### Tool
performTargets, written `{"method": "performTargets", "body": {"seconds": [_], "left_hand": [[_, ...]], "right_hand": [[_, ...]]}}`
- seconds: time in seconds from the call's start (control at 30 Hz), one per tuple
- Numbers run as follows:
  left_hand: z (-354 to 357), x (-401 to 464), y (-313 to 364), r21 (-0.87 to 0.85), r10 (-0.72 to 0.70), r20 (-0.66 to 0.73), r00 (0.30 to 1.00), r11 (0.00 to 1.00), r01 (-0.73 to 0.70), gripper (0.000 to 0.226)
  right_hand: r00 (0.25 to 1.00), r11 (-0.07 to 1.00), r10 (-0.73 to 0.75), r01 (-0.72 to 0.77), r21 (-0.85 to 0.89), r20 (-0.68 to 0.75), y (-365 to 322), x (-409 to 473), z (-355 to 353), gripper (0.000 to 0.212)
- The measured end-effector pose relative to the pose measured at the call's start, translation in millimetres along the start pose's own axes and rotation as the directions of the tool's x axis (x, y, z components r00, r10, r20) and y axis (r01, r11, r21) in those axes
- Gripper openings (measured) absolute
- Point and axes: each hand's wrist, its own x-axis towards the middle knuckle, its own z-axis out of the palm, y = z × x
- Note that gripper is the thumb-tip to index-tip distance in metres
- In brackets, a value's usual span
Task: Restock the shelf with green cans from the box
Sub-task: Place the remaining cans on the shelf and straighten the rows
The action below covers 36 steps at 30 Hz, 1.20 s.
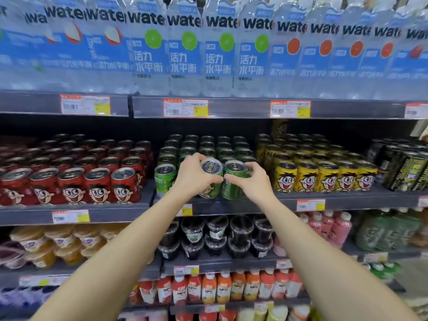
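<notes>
Both my hands are at the front of the middle shelf [231,206], in the green-can section. My left hand [193,176] grips a green can [211,179] that leans slightly toward me. My right hand [251,181] grips a second green can [232,181] right beside it; the two cans touch. Another green can [165,179] stands alone at the front left of the section. Behind them several rows of green cans [208,145] fill the shelf to the back. The box is not in view.
Red cans [76,179] stand to the left and yellow cans [324,174] to the right on the same shelf. Water bottles [220,54] fill the shelf above. Dark jelly cups [217,237] and juice bottles [217,288] sit on the shelves below.
</notes>
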Motion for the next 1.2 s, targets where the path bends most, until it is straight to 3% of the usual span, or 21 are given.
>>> {"method": "performTargets", "body": {"seconds": [0.13, 0.3, 0.47, 0.57, 0.77, 1.07, 1.2], "left_hand": [[7, 8, 1, 0.087, -0.063, 0.018, 0.998, 0.994, 0.062, 0.059], [22, 11, 3, 0.198, -0.071, -0.065, 0.995, 0.977, 0.082, 0.046], [29, 19, 4, 0.474, -0.052, -0.134, 0.990, 0.874, 0.110, 0.056], [32, 25, -2, 0.459, -0.062, -0.133, 0.989, 0.881, 0.117, 0.067], [30, 35, -3, 0.579, -0.027, -0.072, 0.997, 0.813, 0.064, 0.064], [31, 48, -9, 0.363, -0.055, 0.023, 0.998, 0.931, 0.043, 0.073], [38, 54, -14, 0.390, -0.062, 0.028, 0.998, 0.919, 0.047, 0.069]], "right_hand": [[1.000, 1.000, -0.008, 0.007, 0.021, 0.030, 7, 16, 5, 0.075], [0.999, 0.999, -0.011, 0.009, 0.040, 0.052, 16, 31, 8, 0.078], [0.994, 0.999, -0.024, 0.021, 0.034, 0.104, 27, 34, 3, 0.082], [0.993, 0.999, -0.030, 0.026, 0.036, 0.118, 28, 35, 2, 0.086], [0.990, 0.997, -0.054, 0.047, 0.057, 0.133, 33, 34, 4, 0.085], [0.987, 0.993, -0.095, 0.085, 0.087, 0.127, 35, 35, 4, 0.074], [0.988, 0.994, -0.090, 0.081, 0.074, 0.129, 36, 37, 4, 0.081]]}}
